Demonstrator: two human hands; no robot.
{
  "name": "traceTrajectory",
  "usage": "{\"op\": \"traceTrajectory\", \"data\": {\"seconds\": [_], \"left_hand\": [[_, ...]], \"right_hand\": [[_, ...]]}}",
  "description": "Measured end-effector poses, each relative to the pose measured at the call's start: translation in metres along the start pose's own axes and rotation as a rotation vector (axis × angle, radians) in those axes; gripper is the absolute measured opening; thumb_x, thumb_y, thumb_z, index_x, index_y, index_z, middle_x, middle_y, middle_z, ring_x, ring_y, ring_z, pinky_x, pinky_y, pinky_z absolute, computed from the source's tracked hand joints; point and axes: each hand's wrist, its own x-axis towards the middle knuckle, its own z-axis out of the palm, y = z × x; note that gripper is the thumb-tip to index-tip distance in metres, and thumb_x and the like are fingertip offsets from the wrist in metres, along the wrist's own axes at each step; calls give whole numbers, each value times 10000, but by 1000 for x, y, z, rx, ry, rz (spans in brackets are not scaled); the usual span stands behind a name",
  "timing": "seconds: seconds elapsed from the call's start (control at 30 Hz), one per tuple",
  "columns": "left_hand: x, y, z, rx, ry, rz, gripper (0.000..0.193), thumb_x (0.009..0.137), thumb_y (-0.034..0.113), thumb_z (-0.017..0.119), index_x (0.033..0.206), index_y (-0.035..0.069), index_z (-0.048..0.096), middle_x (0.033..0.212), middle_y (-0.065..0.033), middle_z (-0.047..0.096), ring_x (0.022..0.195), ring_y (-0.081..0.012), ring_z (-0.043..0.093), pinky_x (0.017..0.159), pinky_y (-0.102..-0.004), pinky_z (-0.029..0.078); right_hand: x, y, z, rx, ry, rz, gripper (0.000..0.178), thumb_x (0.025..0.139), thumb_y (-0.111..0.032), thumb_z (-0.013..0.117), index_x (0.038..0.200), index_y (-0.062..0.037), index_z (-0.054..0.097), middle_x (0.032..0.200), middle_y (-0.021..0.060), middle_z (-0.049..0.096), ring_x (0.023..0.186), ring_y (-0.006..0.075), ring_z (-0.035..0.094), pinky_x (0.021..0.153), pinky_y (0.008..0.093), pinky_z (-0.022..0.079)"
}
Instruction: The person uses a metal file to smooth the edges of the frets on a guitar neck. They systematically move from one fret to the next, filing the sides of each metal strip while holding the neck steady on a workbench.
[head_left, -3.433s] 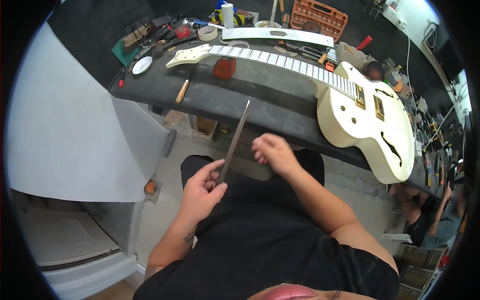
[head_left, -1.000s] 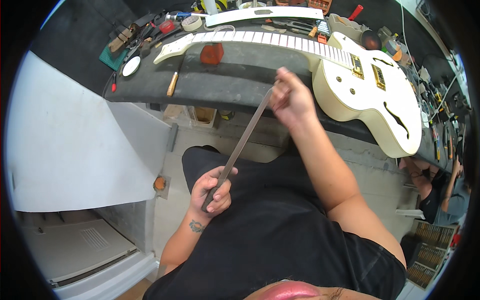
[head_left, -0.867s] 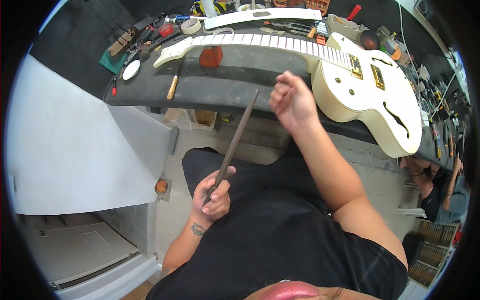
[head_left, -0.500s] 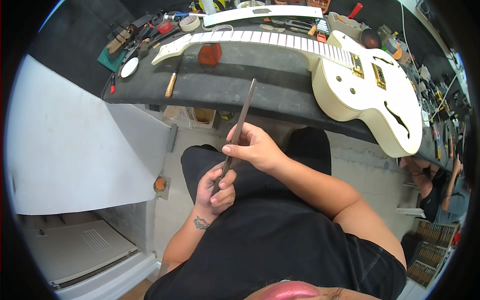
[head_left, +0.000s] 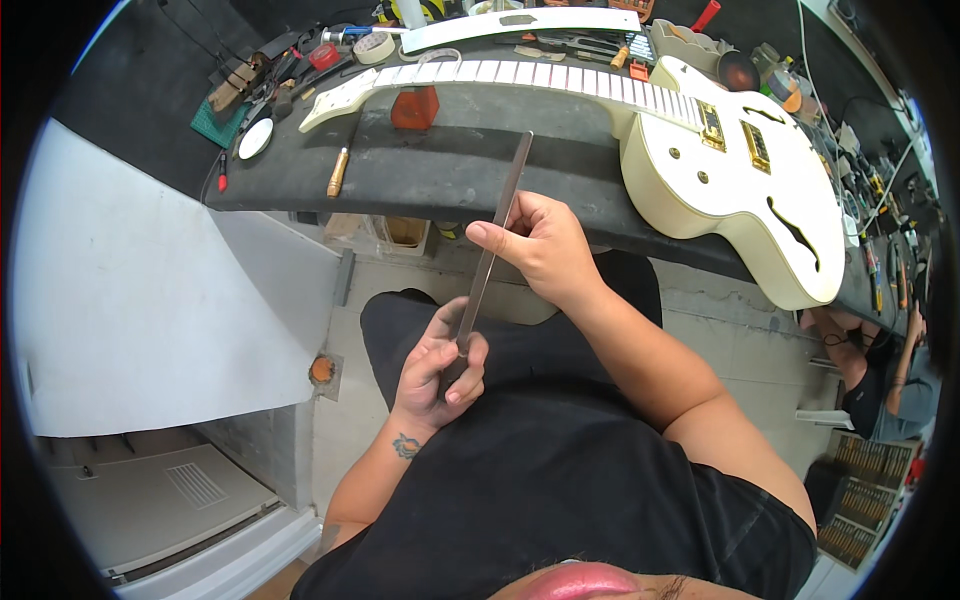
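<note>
A long, narrow, dark metal file (head_left: 497,235) slants upward over my lap, its far tip against the view of the bench's front part. My right hand (head_left: 548,250) grips it near the middle, thumb on the near side and fingers behind. Lower down, my left hand (head_left: 432,375) holds the bottom end between thumb and fingers, the grip looking loose. Dark smudges show on the left fingers. Beyond the file, a cream hollow-body guitar (head_left: 690,205) lies on the black-covered bench (head_left: 480,185), its neck stretching left over a red-brown block (head_left: 415,107).
A wood-handled tool (head_left: 339,172) lies near the bench's front edge. Tape (head_left: 374,47), a white dish (head_left: 256,139) and a long white strip (head_left: 520,30) sit along the back and left. A white panel (head_left: 150,290) stands left; another person (head_left: 890,385) is at far right.
The file has moved up and slightly right. My right hand has risen with it toward the bench, and my left fingers have loosened and spread a little around the lower end.
</note>
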Motion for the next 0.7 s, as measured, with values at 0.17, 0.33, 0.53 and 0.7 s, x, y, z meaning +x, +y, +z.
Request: {"op": "traceTrajectory", "data": {"seconds": [0.17,0.33,0.53,0.7], "left_hand": [[-3,-6,-17,-68,-46,0,536,1156,151,620,1682,177,519,1088,-109,658,668,-177,614,588,-304,484],[-6,-5,-13,-167,6,-2,520,1158,158,611,1671,174,533,1073,-81,658,677,-173,606,596,-307,471],[-5,2,-15,-240,-87,-59,536,1158,173,610,1680,122,499,1007,-85,690,601,-145,593,573,-287,448],[-3,-1,-12,-138,-175,-60,524,1142,173,625,1639,50,516,936,-116,717,598,-145,624,567,-289,455]], "right_hand": [[-8,-5,5,-42,10,-27,363,930,-287,988,1011,-32,742,861,-42,692,757,29,566,651,257,478],[-34,-2,26,-116,-121,-37,450,867,-268,1032,1089,-48,708,844,-90,621,709,10,478,607,238,411],[-26,1,27,8,-77,-4,338,943,-220,974,1046,-70,689,905,-34,710,813,46,636,709,274,542],[18,-8,-16,126,71,-102,344,1078,-365,836,1016,-44,728,837,-32,691,740,38,585,646,262,482]]}}
